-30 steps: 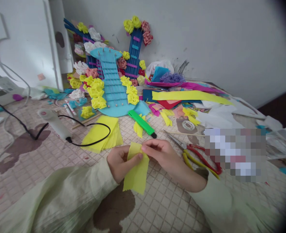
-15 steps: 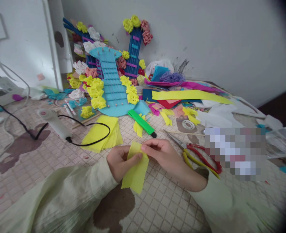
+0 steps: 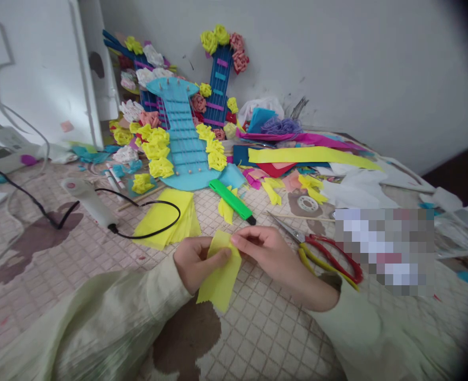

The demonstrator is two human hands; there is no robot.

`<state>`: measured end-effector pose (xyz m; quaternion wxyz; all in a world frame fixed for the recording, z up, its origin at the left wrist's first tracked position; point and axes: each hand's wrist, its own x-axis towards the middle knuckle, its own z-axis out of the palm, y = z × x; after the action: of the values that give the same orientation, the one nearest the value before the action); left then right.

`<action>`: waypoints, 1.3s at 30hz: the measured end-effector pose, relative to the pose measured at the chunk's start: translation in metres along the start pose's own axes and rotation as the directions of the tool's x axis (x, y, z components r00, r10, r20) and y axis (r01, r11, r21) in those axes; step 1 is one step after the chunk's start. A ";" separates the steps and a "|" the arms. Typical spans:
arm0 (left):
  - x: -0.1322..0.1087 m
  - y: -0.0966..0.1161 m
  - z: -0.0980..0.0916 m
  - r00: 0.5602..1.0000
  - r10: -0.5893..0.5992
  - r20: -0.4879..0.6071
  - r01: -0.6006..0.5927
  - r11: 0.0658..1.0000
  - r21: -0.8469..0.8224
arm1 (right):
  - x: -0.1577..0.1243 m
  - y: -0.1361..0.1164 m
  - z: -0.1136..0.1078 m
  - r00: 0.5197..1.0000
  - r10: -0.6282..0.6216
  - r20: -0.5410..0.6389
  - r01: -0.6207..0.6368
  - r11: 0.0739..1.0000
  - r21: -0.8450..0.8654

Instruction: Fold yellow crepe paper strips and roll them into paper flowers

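Both hands hold one strip of yellow crepe paper (image 3: 220,280) above the table. My left hand (image 3: 196,262) pinches it from the left, thumb flat across its front and the other fingers hidden behind. At the strip's upper right edge, my right hand (image 3: 263,251) pinches with thumb and fingertips. The strip's jagged lower end hangs free. Beyond my left hand lies a fanned stack of yellow paper pieces (image 3: 168,217). A green utility knife (image 3: 232,201) rests just past the strip, partly over a yellow scrap. Scissors (image 3: 333,251) with red and yellow handles lie beside my right wrist.
A white glue gun (image 3: 89,203) with a black cord lies at left. Behind stands a light-blue paper guitar shape (image 3: 182,132) with yellow paper flowers. Long yellow crepe strips (image 3: 313,156), a tape roll (image 3: 307,203) and white paper (image 3: 349,185) lie at right.
The yellow strip's lower end has shifted slightly up and to the left. Both hands keep their pinch on it, almost unmoved.
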<state>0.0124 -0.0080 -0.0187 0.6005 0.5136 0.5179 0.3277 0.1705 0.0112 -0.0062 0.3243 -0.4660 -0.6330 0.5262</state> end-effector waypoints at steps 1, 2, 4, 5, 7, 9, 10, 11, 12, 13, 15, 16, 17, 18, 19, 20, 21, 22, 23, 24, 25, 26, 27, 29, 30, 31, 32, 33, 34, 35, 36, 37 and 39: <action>0.000 0.000 0.000 1.000 -0.002 -0.006 0.002 1.000 -0.001 | 0.000 0.000 0.000 1.000 -0.003 0.007 0.003 1.000 -0.008; 0.001 0.000 0.000 1.000 -0.003 -0.011 0.003 1.000 -0.003 | 0.000 0.000 -0.001 1.000 -0.005 0.016 0.005 1.000 -0.020; 0.001 0.001 0.001 1.000 -0.006 -0.018 0.006 1.000 -0.013 | 0.000 0.002 -0.002 0.999 -0.006 0.042 0.009 0.998 -0.056; 0.001 0.001 0.001 1.000 -0.010 -0.022 0.010 1.000 -0.019 | 0.000 0.002 -0.003 0.998 -0.009 0.055 0.013 0.997 -0.078; 0.001 0.002 0.001 1.000 -0.016 -0.025 0.015 1.000 -0.027 | 0.000 0.002 -0.004 0.997 -0.018 0.070 0.026 0.993 -0.117; 0.001 0.003 0.001 1.000 -0.018 -0.025 0.017 0.999 -0.033 | 0.000 0.002 -0.005 0.997 -0.032 0.074 0.043 0.989 -0.142; 0.000 0.003 0.001 1.000 -0.018 -0.022 0.017 0.999 -0.035 | 0.000 0.002 -0.005 0.996 -0.040 0.075 0.051 0.988 -0.148; 0.000 0.003 0.001 1.000 -0.018 -0.021 0.017 0.999 -0.038 | 0.000 0.002 -0.005 0.996 -0.045 0.077 0.056 0.987 -0.149; 0.001 0.003 0.000 1.000 -0.019 -0.025 0.018 0.999 -0.042 | 0.000 0.002 -0.005 0.995 -0.048 0.082 0.060 0.987 -0.150; 0.001 0.003 0.000 0.999 -0.022 -0.028 0.020 0.999 -0.048 | 0.000 0.003 -0.005 0.995 -0.048 0.091 0.061 0.987 -0.151; 0.002 0.003 -0.001 0.999 -0.029 -0.036 0.027 0.998 -0.060 | 0.000 0.004 -0.005 0.993 -0.044 0.110 0.062 0.984 -0.167; 0.002 0.003 -0.002 0.999 -0.034 -0.040 0.031 0.997 -0.065 | 0.000 0.005 -0.005 0.992 -0.042 0.116 0.063 0.981 -0.181; 0.003 0.003 -0.002 0.998 -0.040 -0.040 0.037 0.997 -0.068 | 0.000 0.006 -0.005 0.992 -0.042 0.122 0.066 0.978 -0.198; 0.003 0.003 -0.002 0.998 -0.046 -0.037 0.044 0.997 -0.069 | 0.000 0.006 -0.005 0.991 -0.045 0.125 0.071 0.974 -0.214; 0.003 0.003 -0.003 0.998 -0.052 -0.035 0.050 0.996 -0.069 | 0.000 0.006 -0.005 0.991 -0.050 0.124 0.077 0.971 -0.227; 0.003 0.003 -0.003 0.998 -0.059 -0.033 0.057 0.996 -0.067 | 0.000 0.006 -0.005 0.991 -0.054 0.122 0.082 0.968 -0.238; 0.003 0.004 -0.003 0.997 -0.067 -0.034 0.065 0.996 -0.064 | 0.000 0.006 -0.005 0.991 -0.061 0.117 0.088 0.966 -0.243; 0.002 0.004 -0.003 0.996 -0.073 -0.042 0.070 0.996 -0.063 | 0.000 0.006 -0.005 0.991 -0.068 0.113 0.094 0.966 -0.242; 0.002 0.004 -0.004 0.996 -0.075 -0.055 0.072 0.996 -0.061 | 0.000 0.005 -0.006 0.991 -0.076 0.110 0.101 0.966 -0.239; 0.002 0.005 -0.004 0.995 -0.073 -0.069 0.069 0.996 -0.062 | 0.000 0.004 -0.006 0.990 -0.082 0.115 0.107 0.967 -0.230; 0.002 0.005 -0.005 0.994 -0.066 -0.083 0.061 0.996 -0.063 | 0.000 0.004 -0.007 0.988 -0.086 0.125 0.112 0.970 -0.216; 0.003 0.005 -0.005 0.994 -0.055 -0.093 0.049 0.997 -0.064 | 0.001 0.002 -0.009 0.987 -0.088 0.136 0.115 0.972 -0.203; 0.003 0.004 -0.006 0.994 -0.043 -0.102 0.036 0.997 -0.067 | 0.001 0.001 -0.012 0.986 -0.092 0.136 0.117 0.974 -0.193; 0.005 0.003 -0.008 0.993 -0.030 -0.117 0.020 0.996 -0.081 | 0.002 -0.003 -0.020 0.991 -0.102 0.085 0.117 0.974 -0.192; 0.006 0.003 -0.008 0.992 -0.031 -0.123 0.019 0.996 -0.090 | 0.003 -0.004 -0.025 0.993 -0.116 0.022 0.118 0.972 -0.205; 0.006 0.002 -0.008 0.991 -0.033 -0.128 0.021 0.995 -0.098 | 0.004 -0.006 -0.031 0.991 -0.125 -0.048 0.112 0.969 -0.222; 0.007 0.002 -0.008 0.991 -0.036 -0.129 0.022 0.994 -0.105 | 0.004 -0.007 -0.037 0.983 -0.143 -0.116 0.111 0.963 -0.244; 0.007 0.001 -0.007 0.991 -0.038 -0.126 0.024 0.994 -0.110 | 0.005 -0.008 -0.043 0.971 -0.158 -0.180 0.107 0.958 -0.267; 0.006 0.001 -0.006 0.992 -0.039 -0.120 0.025 0.993 -0.114 | 0.006 -0.008 -0.049 0.960 -0.171 -0.220 0.102 0.950 -0.297; 0.006 0.002 -0.005 0.992 -0.038 -0.119 0.023 0.993 -0.119 | 0.008 -0.007 -0.055 0.951 -0.186 -0.247 0.097 0.937 -0.334; 0.005 0.002 -0.004 0.992 -0.035 -0.123 0.020 0.992 -0.126 | 0.009 -0.006 -0.060 0.944 -0.193 -0.268 0.080 0.921 -0.380; 0.004 0.002 -0.003 0.991 -0.033 -0.130 0.015 0.991 -0.135 | 0.010 -0.005 -0.064 0.935 -0.197 -0.295 0.052 0.899 -0.435; 0.002 0.004 -0.001 0.988 -0.020 -0.151 -0.003 0.989 -0.150 | 0.012 -0.002 -0.072 0.908 -0.218 -0.359 -0.015 0.837 -0.547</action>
<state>0.0126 -0.0052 -0.0157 0.5974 0.4383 0.5385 0.4012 0.2306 0.0484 0.0115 0.3331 -0.6020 -0.6975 0.2004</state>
